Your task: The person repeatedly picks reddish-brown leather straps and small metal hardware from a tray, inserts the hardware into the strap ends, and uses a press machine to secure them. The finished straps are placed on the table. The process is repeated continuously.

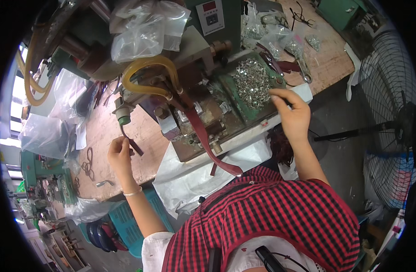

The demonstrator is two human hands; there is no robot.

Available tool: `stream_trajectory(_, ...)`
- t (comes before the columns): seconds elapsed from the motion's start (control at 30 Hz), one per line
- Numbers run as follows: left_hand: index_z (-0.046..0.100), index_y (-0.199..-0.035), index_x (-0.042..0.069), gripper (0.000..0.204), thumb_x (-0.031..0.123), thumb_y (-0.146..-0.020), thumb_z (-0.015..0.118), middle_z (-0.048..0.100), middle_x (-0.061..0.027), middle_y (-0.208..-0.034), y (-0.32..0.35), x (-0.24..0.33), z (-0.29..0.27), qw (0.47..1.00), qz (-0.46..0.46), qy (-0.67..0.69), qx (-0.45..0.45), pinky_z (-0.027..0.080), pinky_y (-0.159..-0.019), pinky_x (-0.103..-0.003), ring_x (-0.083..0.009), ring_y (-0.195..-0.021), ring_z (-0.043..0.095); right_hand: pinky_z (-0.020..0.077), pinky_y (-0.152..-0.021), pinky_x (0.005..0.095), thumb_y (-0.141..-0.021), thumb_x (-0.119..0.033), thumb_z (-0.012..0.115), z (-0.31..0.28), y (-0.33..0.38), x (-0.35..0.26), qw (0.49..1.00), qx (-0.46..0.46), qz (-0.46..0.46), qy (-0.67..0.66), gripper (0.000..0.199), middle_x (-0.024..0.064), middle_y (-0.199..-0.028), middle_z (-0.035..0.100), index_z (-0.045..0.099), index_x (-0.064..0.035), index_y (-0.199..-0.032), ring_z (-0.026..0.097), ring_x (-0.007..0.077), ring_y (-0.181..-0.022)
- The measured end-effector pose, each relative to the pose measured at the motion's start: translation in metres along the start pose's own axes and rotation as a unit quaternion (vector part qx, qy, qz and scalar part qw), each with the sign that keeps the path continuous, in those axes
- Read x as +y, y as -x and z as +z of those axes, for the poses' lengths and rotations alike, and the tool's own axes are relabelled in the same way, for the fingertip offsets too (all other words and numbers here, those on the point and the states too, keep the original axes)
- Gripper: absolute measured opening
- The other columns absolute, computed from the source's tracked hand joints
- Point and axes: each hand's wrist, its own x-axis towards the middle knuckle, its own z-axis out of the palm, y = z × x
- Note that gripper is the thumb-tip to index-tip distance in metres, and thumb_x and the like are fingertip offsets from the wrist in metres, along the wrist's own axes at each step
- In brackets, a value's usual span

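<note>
My left hand [119,156] is at the left of the press, its fingers pinched on a narrow dark strap [135,147] beside a green-tipped knob [123,119]. At the right edge of a heap of small shiny metal pieces [252,84], my right hand [293,115] has thumb and forefinger together. Whatever may be between those fingertips is too small to make out. The heap lies in a green tray [253,113] on the press. Between my hands, a dark red strap [199,127] hangs from the press toward my checked apron.
A yellow hose [146,60] loops over the press [196,147]. Clear plastic bags [146,31] hang above it. Pliers [303,68] and bagged metal parts [285,43] lie on the wooden bench [330,59]. A large caged fan [389,122] stands at the right.
</note>
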Motion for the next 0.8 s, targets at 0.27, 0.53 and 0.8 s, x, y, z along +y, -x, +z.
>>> stream_trajectory(0.27, 0.070, -0.109, 0.000, 0.024, 0.022, -0.103, 0.065, 0.068, -0.0051, -0.084, 0.016, 0.028, 0.050, 0.953, -0.007, 0.303, -0.016, 0.040, -0.054, -0.018, -0.0087, -0.065, 0.060, 0.0530, -0.085, 0.0343, -0.085, -0.008, 0.073, 0.105, -0.029, -0.074, 0.972, -0.181, -0.042, -0.145, 0.025, 0.0118, -0.094, 0.074, 0.070, -0.0007, -0.109, 0.072, 0.0237, -0.091)
stream_trajectory(0.53, 0.066, -0.098, -0.003, 0.020, 0.014, -0.105, 0.058, 0.072, -0.0128, -0.087, 0.072, 0.124, 0.051, 0.888, 0.271, 0.358, 0.102, 0.045, -0.058, -0.024, -0.0134, -0.066, 0.062, 0.0518, -0.084, 0.0261, -0.088, 0.002, 0.070, 0.112, -0.014, -0.086, 0.938, -0.172, 0.035, -0.298, 0.035, 0.0077, -0.094, 0.072, 0.061, 0.0047, -0.121, 0.067, 0.0103, -0.092)
stream_trajectory(0.8, 0.067, -0.097, -0.009, 0.007, -0.005, -0.095, 0.062, 0.073, -0.0188, -0.091, 0.085, 0.175, 0.052, 0.875, 0.436, 0.189, 0.092, 0.054, -0.064, -0.029, -0.0192, -0.071, 0.067, 0.0500, -0.098, 0.0317, -0.090, 0.001, 0.061, 0.094, 0.014, -0.123, 0.929, -0.187, -0.005, -0.319, 0.056, 0.0152, -0.119, 0.068, 0.044, 0.0037, -0.144, 0.066, 0.0218, -0.113)
